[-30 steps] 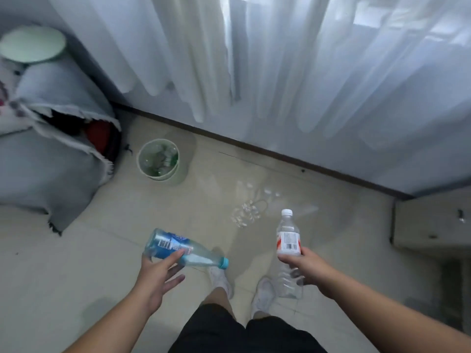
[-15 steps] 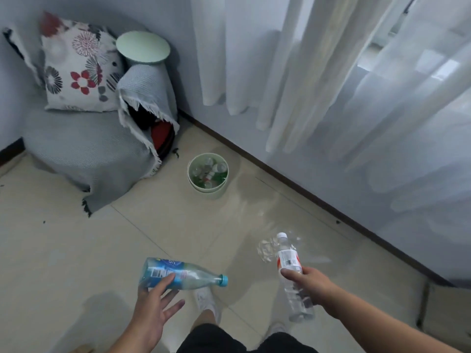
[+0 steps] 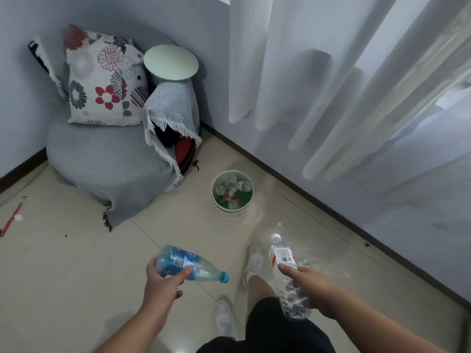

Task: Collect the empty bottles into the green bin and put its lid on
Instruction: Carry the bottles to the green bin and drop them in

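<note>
The pale green bin (image 3: 215, 198) stands open on the floor by the wall, with several empty bottles inside. Its round green lid (image 3: 170, 62) lies on top of the grey-covered seat's armrest, up and to the left of the bin. My left hand (image 3: 163, 285) grips a blue-labelled bottle (image 3: 187, 263) lying sideways, cap to the right. My right hand (image 3: 309, 286) holds a clear bottle (image 3: 284, 263) with a red-and-white label, nearly upright, white cap on top. Both hands are in front of the bin, well short of it.
A low round seat under a grey fringed cloth (image 3: 107, 164) fills the left corner, with a flowered cushion (image 3: 104, 80) against the wall. White curtains (image 3: 331, 85) hang on the right above a dark baseboard. A red stick (image 3: 10, 220) lies at the far left. My feet in white shoes (image 3: 253, 261) show below.
The view has swung left and nearer: the bin, seat and lid now sit closer to the middle. Both hands still carry their bottles; my left fingers have closed round the blue one.
</note>
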`<state>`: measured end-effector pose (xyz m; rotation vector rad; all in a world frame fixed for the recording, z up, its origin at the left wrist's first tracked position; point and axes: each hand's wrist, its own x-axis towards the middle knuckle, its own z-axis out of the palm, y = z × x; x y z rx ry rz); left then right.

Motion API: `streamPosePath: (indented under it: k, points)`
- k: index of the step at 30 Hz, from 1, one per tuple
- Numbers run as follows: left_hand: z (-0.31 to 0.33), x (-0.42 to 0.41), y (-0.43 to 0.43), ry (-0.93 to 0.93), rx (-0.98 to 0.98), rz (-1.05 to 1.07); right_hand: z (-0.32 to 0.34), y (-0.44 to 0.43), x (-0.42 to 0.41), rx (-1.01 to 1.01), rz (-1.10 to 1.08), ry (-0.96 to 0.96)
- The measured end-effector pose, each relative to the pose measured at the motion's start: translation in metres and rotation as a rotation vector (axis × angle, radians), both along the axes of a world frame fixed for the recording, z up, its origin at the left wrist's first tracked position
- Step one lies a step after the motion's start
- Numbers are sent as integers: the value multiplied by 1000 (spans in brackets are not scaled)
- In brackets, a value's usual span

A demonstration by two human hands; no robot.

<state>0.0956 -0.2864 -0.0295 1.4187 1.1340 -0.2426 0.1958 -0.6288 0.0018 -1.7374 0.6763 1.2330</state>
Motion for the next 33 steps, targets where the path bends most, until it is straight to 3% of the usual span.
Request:
streamPosePath:
  k: [7, 16, 25, 33]
  points:
    - [-15, 108, 19, 33, 48, 45, -35, 24, 113, -14, -42, 86]
    - [-91, 235, 14, 140, -42, 208, -114, 69, 256, -41, -28, 168]
    - [-297, 338, 1, 316, -195, 214, -334, 133, 327, -104, -103, 130]
    - [-382, 377, -16, 373, -305, 274, -449, 156, 349, -64, -167, 185]
